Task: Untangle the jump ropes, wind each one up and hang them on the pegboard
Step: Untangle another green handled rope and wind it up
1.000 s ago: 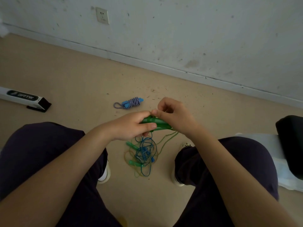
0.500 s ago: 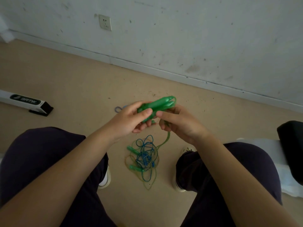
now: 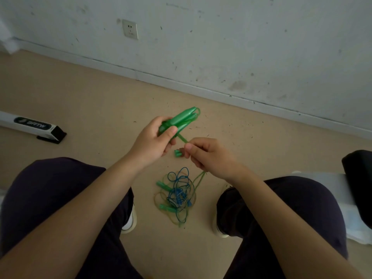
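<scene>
one "brtw"-labelled white bar point(image 3: 30, 125)

Wall socket point(image 3: 130, 29); white branded bar point(image 3: 30, 125) on beige floor point(image 3: 90, 101).

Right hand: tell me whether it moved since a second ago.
Yes. The right hand drew back from the wall socket toward the knee, pulling green cord.

Both hands raised between the knees, left hand point(image 3: 153, 140) gripping, right hand point(image 3: 209, 156) pinching.
</scene>
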Demonstrator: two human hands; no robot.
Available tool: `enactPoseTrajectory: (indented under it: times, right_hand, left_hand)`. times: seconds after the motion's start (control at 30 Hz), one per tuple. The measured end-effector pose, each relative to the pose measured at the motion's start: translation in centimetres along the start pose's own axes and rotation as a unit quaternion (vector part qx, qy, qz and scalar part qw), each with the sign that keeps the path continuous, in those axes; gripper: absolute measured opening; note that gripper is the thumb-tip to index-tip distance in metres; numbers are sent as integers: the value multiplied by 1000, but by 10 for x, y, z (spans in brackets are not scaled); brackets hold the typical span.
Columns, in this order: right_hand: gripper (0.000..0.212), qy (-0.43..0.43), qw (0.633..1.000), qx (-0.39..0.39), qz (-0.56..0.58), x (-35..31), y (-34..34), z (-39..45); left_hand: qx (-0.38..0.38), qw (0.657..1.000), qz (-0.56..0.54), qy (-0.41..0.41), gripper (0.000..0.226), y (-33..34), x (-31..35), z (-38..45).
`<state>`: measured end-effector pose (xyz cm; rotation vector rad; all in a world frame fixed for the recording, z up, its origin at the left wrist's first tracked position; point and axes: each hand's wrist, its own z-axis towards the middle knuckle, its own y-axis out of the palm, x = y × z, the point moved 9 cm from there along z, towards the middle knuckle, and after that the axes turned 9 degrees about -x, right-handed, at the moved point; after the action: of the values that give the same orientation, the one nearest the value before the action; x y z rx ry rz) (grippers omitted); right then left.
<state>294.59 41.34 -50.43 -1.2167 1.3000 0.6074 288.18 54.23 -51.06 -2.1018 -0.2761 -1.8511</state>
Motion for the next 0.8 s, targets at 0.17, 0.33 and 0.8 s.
enactPoseTrajectory:
  times: [0.17,0.33,0.8]
  right_hand:
    - [24,-54,995,43,-74,-18,-18,-5]
    - [18,-80,985,66,-140,-26,-29,-8]
    - [13,-2,989,100,-105,5,-34,0]
  left_hand:
    - [-5,987,155,-29,17,-3,-3,3]
    - [-166,969,155,-93,13,29,-20,-3]
    - [-290,951,95,-53,15,57,-10,-18]
